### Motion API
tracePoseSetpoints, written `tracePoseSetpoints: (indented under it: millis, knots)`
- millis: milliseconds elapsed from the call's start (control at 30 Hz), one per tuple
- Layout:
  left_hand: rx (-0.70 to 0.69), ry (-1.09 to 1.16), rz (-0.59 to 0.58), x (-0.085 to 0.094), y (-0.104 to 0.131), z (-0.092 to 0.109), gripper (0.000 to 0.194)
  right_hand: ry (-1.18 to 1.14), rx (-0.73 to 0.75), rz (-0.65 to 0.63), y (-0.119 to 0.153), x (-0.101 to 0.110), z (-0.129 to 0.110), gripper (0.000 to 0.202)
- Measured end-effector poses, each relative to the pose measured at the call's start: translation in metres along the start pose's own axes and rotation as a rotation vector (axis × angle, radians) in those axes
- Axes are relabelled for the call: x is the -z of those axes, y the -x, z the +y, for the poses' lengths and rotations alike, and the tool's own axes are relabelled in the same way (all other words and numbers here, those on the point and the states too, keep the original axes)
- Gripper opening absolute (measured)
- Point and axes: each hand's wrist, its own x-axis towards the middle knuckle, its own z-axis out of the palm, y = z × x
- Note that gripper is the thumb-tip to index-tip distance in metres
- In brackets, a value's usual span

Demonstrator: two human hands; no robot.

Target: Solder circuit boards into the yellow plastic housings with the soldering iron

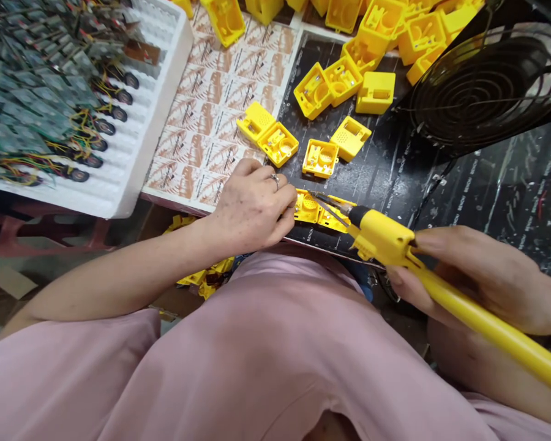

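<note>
My right hand (pixel 491 275) is wrapped around a yellow soldering iron (pixel 390 233) with a thin feed tube beside its tip. The iron points left, and its tip is over an open yellow plastic case (pixel 307 207) at the table's front edge. Fingers curled, my left hand (pixel 252 205) grips the left end of that case; the fingertips are partly hidden. Joined to the case on its right is another yellow half (pixel 337 217), partly covered by the iron. Just beyond lie two opened cases, one at the left (pixel 279 145) and one at the right (pixel 320 158).
More yellow cases (pixel 314 90) are piled toward the back. A black fan (pixel 482 86) stands at the right. On the left, a white foam tray (pixel 158 116) holds circuit boards with wires and small round parts. Below the table edge are more yellow pieces (pixel 206 278).
</note>
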Motion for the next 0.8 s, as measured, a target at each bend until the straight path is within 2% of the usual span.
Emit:
tracePoseSetpoints:
  millis: [67,100,233,400,533,700,800]
  knots:
    - [0.009,0.038,-0.008,0.002,0.002,-0.003,0.033,0.015,0.094,0.052,-0.003,-0.005,0.001,0.069]
    - [0.018,0.068,-0.007,0.003,0.003,-0.005,0.032,0.01,0.128,0.076,-0.006,-0.007,0.001,0.073]
    - [0.073,0.154,0.017,0.0,0.003,-0.011,0.03,-0.11,0.197,0.124,-0.014,-0.016,0.001,0.065]
    - [0.105,0.109,0.037,-0.006,-0.002,-0.01,0.03,-0.078,0.146,0.154,-0.008,-0.022,-0.001,0.06]
    - [0.09,0.033,0.018,-0.003,-0.006,-0.008,0.029,0.022,0.053,0.099,-0.003,-0.023,-0.003,0.054]
    - [0.077,0.001,-0.031,0.002,-0.011,-0.008,0.029,-0.04,0.166,0.052,-0.014,-0.023,-0.004,0.025]
    - [0.07,0.029,-0.031,0.002,-0.013,-0.009,0.024,0.021,0.173,-0.003,-0.021,-0.022,-0.008,0.022]
